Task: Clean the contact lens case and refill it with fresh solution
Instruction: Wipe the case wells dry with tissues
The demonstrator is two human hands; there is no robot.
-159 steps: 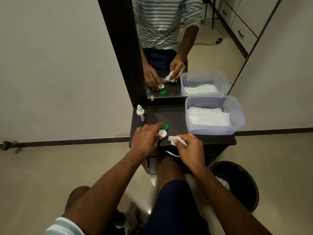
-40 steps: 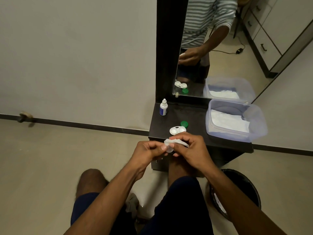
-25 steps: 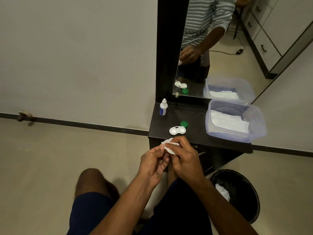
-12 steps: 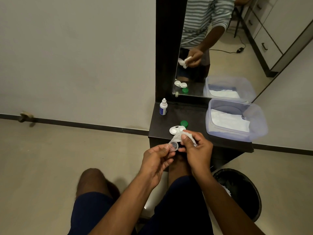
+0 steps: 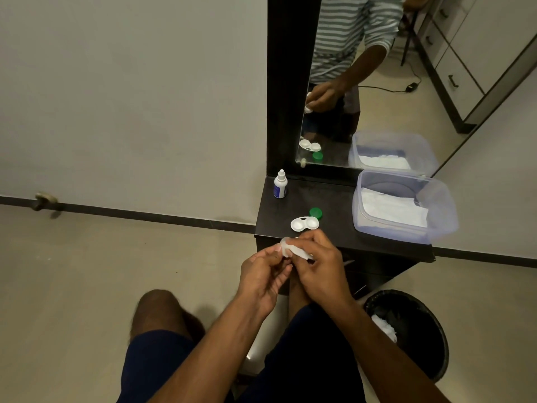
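The white two-well lens case (image 5: 304,223) lies open on the dark dresser top (image 5: 334,228), with a green cap (image 5: 315,213) just behind it. In front of the dresser edge my left hand (image 5: 263,276) pinches a small white cap (image 5: 285,247) at its fingertips. My right hand (image 5: 318,267) presses a crumpled white tissue (image 5: 299,252) against that cap. The two hands touch. A small white solution bottle (image 5: 280,185) with a blue label stands upright at the dresser's back left corner.
A clear plastic tub (image 5: 405,206) holding white tissues sits on the right of the dresser. A mirror (image 5: 377,82) rises behind. A black bin (image 5: 409,330) with used tissue stands on the floor at lower right. My knees are below the hands.
The case base now lies on the dresser with both wells uncovered. My hands have kept working the tissue around the white cap, shifting slightly between frames.
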